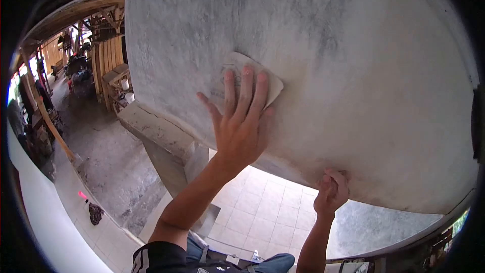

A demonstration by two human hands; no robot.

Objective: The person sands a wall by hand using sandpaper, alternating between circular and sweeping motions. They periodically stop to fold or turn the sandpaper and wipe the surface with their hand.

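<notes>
My left hand (241, 124) lies flat on a grey plastered wall (353, 71), fingers spread, and pins a pale sheet of sandpaper (237, 65) against it. The sheet shows above and to the right of my fingertips. Lower right, my right hand (331, 192) curls its fingers around the lower edge of the wall (384, 199). Both forearms reach up from the bottom of the head view.
Far below lie a light tiled floor (257, 207) and a concrete ledge with a pillar (161, 136). At the left are a bare concrete yard (108, 156), stacked wooden planks and furniture (108, 65), and a white low wall (45, 207). My knees (273, 263) show at the bottom.
</notes>
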